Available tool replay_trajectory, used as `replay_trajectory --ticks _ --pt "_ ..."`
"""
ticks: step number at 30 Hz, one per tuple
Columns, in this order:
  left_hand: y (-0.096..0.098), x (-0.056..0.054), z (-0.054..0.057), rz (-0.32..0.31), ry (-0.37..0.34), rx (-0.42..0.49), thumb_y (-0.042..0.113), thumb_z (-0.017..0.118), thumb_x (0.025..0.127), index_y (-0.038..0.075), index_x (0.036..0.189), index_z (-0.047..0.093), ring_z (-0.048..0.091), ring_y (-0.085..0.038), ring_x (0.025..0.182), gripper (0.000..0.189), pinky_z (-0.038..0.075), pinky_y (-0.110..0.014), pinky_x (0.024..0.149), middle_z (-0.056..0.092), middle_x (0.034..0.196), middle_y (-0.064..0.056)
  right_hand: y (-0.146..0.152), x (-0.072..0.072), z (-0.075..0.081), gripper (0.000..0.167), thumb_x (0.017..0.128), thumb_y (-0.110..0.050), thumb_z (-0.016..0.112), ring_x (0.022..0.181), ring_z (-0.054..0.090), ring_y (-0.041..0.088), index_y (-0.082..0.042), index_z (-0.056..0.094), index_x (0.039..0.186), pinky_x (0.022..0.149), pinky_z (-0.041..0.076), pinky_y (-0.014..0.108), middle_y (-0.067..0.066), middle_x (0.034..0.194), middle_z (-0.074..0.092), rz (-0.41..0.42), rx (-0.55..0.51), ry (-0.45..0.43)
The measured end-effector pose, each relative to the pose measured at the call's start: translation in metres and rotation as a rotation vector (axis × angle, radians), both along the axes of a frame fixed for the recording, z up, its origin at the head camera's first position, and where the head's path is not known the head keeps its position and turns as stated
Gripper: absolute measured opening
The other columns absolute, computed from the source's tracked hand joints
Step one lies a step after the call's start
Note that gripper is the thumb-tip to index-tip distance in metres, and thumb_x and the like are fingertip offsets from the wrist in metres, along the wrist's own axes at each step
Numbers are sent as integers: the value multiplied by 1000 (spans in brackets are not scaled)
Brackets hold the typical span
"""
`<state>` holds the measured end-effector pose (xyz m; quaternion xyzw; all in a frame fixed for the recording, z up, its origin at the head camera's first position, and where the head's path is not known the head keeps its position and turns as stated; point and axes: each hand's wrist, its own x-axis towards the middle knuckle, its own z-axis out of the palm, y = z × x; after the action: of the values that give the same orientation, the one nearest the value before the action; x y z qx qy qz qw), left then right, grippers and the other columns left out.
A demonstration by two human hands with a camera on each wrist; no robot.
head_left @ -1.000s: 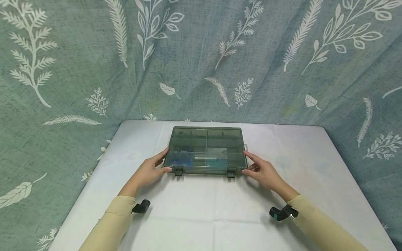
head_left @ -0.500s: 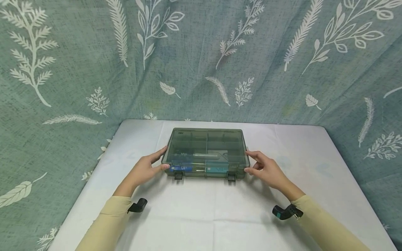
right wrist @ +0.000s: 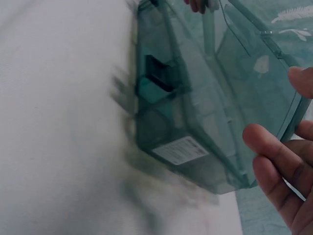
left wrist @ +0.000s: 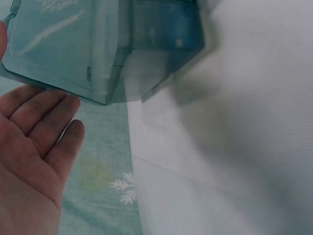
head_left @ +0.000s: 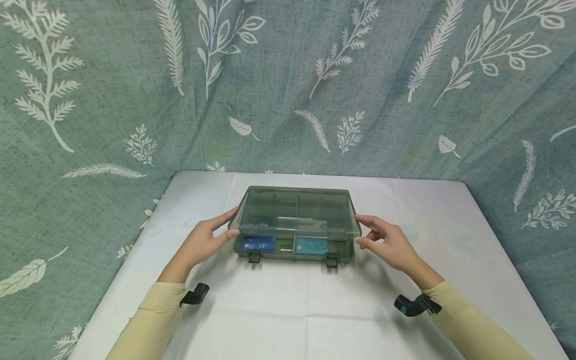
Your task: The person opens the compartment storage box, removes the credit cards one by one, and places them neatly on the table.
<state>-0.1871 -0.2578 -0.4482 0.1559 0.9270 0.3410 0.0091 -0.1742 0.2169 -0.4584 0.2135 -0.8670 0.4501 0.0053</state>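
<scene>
A see-through green box (head_left: 285, 258) sits on the white counter (head_left: 288, 330), near the middle and toward the far edge. Its lid (head_left: 315, 218) is tipped up at the near side, so there is a gap at 6 o'clock. The left hand (head_left: 203, 245) is at the 9 o'clock end of the box. Its thumb and fingers pinch the edge of the lid. The right hand (head_left: 390, 246) is at the 3 o'clock end, and its thumb and fingers pinch the lid's edge on that side too.

Inside the box, a blue card (head_left: 259, 244) shows at 8 o'clock, and a blue-green card (head_left: 311, 246) shows at 5. Both say VIP. Two dark clips (head_left: 254, 256) are on the near wall, one at 8 o'clock and one at 4. A white sticker (right wrist: 181, 150) is on the 3 o'clock end of the box. Each arm has a pale yellow sleeve (head_left: 148, 325) and a black gadget (head_left: 195, 295) at the wrist. Green cloth (head_left: 279, 65) with white leaves hangs at 12 o'clock, past the counter.
</scene>
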Motion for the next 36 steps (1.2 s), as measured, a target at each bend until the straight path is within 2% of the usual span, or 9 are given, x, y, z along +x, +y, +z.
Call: replay_trajectory --ticks 3,9,18,22,25,27,31,33,36 --pt "0 2 4 0 12 0 45 61 101 21 157 42 48 -43 136 64 39 -65 110 48 153 -14 1 1 5 54 97 -25 73 74 71 22 -11 56 146 70 55 38 -1 90 75 -14 7 31" --pt "1 6 14 11 37 -17 44 59 103 17 155 46 50 -45 133 60 42 -68 106 52 150 -15 1 2 15 50 96 -22 74 70 68 8 -7 60 142 73 52 35 -11 77 72 -20 15 82" --pt "2 10 25 39 73 -36 44 54 105 19 154 48 58 -44 125 55 50 -64 94 54 148 -16 2 4 30 44 94 -18 76 68 68 9 -6 66 135 54 42 28 -12 74 71 -7 4 116" --pt "3 13 29 42 99 -49 43 53 106 19 153 50 68 -33 100 53 52 -54 84 58 143 -17 2 4 35 42 93 -18 76 66 67 7 -6 68 133 49 41 27 -10 79 73 -5 -6 124" --pt "3 14 33 46 109 -53 43 53 106 18 152 51 62 -21 76 52 49 -47 78 62 137 -19 2 4 38 39 94 -16 76 65 67 7 -8 69 131 49 41 27 -10 78 73 -3 -12 135" --pt "4 15 35 50 112 -55 43 53 106 18 151 52 58 -18 71 51 47 -45 76 65 134 -19 2 3 38 38 94 -15 75 64 66 7 -8 69 131 48 40 26 -11 75 72 -5 -13 145" --pt "5 15 38 58 117 -55 44 53 106 19 149 54 40 -12 52 50 45 -40 69 75 98 -13 4 2 40 36 95 -14 74 63 65 7 -9 70 130 46 37 26 -11 72 71 -13 -15 156" --pt "5 16 40 62 121 -55 44 53 106 19 149 55 25 -10 46 50 42 -36 62 66 71 -6 4 2 42 36 95 -15 74 62 65 7 -9 70 130 46 37 25 -10 74 72 -13 -15 157" --pt "5 16 42 68 140 -56 44 53 106 18 147 57 17 -7 44 49 37 -32 54 50 54 1 3 2 46 35 95 -15 73 61 65 7 -9 70 129 50 41 26 -9 78 73 -10 -12 168"
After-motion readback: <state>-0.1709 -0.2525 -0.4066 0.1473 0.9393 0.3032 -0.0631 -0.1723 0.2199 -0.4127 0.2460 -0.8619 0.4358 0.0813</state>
